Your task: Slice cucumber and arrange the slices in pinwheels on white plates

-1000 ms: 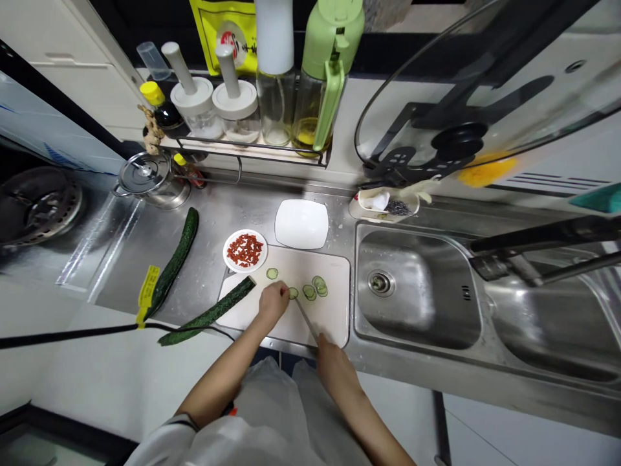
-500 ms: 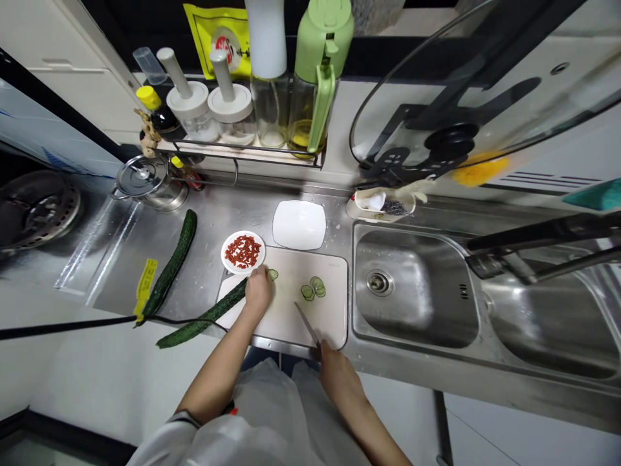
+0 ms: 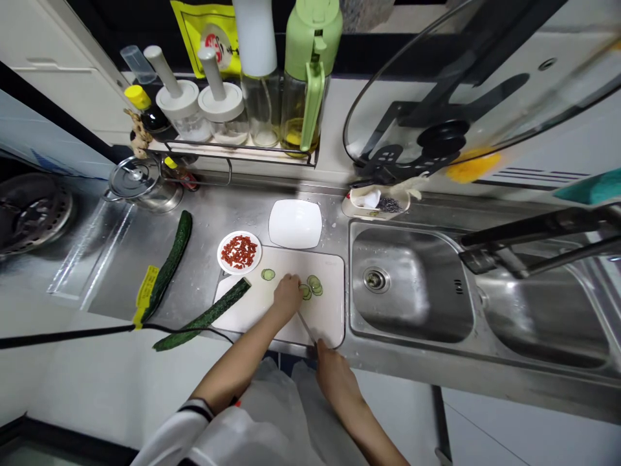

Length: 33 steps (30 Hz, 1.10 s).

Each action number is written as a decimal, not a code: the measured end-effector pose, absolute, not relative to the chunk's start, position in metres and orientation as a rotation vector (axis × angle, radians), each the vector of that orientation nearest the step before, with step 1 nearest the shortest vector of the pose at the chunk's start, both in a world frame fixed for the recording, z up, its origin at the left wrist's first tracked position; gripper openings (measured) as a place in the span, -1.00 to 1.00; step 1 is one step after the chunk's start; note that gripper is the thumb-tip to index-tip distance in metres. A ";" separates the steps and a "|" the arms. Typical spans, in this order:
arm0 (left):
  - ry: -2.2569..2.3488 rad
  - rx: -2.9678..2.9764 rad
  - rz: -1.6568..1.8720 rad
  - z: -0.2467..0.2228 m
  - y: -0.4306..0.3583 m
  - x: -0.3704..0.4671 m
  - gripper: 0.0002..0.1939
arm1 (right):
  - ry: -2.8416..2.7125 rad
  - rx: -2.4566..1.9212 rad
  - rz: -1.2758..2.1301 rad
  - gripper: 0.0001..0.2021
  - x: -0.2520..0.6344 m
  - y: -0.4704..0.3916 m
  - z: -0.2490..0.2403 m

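The long, dark-green cut cucumber (image 3: 209, 314) rests partly on the white rectangular cutting board (image 3: 323, 323). Near its cut end, a pale-green round slice pair (image 3: 268, 274) has replaced a lone disc, apparently one more set apart. The left hand (image 3: 288, 296) has moved rightward to the thin green-rimmed slice cluster (image 3: 315, 285), grip bunched; whether it pinches anything, I cannot tell. The thin steel knife (image 3: 306, 326) is clasped in the right hand's (image 3: 334, 372) grip.
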<state>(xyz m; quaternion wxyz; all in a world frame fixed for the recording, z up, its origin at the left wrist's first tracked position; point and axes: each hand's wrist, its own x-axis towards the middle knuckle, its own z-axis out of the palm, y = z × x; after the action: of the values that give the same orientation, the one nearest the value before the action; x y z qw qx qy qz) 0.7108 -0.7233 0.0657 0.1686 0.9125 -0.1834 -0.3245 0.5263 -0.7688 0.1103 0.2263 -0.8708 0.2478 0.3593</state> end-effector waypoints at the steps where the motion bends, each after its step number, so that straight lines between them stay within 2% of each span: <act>1: -0.523 2.597 -0.925 0.065 -0.724 0.711 -0.85 | 0.687 -2.396 0.993 -0.51 0.526 -0.768 0.110; 9: -0.529 2.575 -0.909 0.062 -0.726 0.711 -0.89 | 0.685 -2.392 0.994 -0.47 0.525 -0.767 0.107; 17: -0.501 2.574 -0.947 0.064 -0.727 0.712 -0.78 | 0.688 -2.403 1.018 -0.46 0.525 -0.767 0.108; 25: -0.520 2.548 -0.952 0.058 -0.726 0.715 -0.88 | 0.698 -2.384 1.028 -0.48 0.528 -0.767 0.113; 33: -0.573 2.513 -0.851 0.060 -0.723 0.709 -0.88 | 0.700 -2.390 1.013 -0.54 0.529 -0.767 0.110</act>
<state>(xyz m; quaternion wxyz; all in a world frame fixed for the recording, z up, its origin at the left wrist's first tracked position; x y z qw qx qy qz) 0.7091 -0.7232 0.0597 0.2120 0.9048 -0.2062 -0.3063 0.5286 -0.7670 0.1097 0.2247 -0.8663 0.2536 0.3672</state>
